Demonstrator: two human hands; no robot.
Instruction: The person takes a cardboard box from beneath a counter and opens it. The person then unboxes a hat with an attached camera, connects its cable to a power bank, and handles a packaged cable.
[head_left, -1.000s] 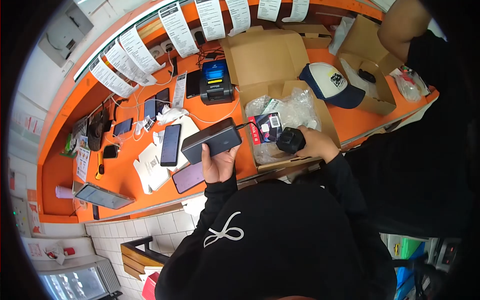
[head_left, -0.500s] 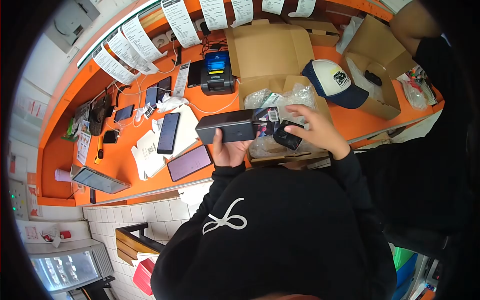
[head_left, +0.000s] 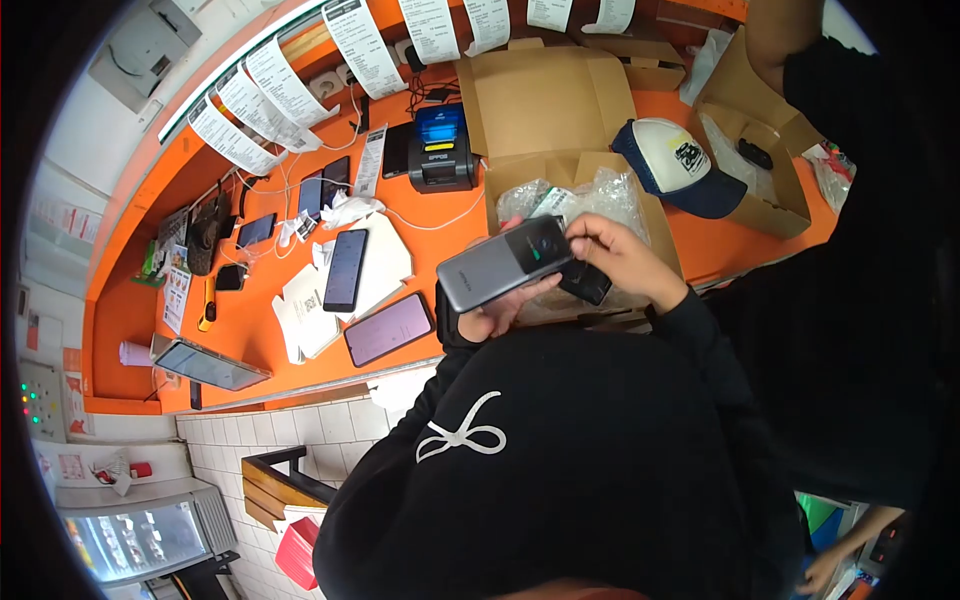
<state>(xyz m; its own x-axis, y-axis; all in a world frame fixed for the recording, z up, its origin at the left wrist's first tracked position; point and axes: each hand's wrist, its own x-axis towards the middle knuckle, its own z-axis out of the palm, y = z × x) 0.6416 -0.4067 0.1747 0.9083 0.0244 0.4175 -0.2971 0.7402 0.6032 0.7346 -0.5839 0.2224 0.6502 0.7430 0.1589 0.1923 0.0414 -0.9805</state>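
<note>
A thick grey block with a glossy black panel and green marks, which looks like a power bank (head_left: pixel 490 268), lies tilted in my left hand (head_left: pixel 495 312), its fingers wrapped under it. My right hand (head_left: pixel 625 258) pinches the power bank's right end, thumb and fingertips at the edge of the glossy panel. Just below the right hand, a small black box (head_left: pixel 588 285) rests in an open cardboard box (head_left: pixel 655 225) lined with clear bubble wrap (head_left: pixel 612 195). Part of the black box is hidden by the hands and the power bank.
Left on the orange counter lie a dark phone (head_left: pixel 344 270), a purple-backed phone (head_left: pixel 390 330) and a tablet (head_left: pixel 210 362). A label printer (head_left: pixel 441 160) stands behind. A cap (head_left: pixel 680 168) leans between cardboard boxes. Another person's arm (head_left: pixel 785 50) reaches in at upper right.
The power bank has moved right and turned, so its broad grey face and glossy panel now show. My right hand has gone from above the black box to the power bank's end.
</note>
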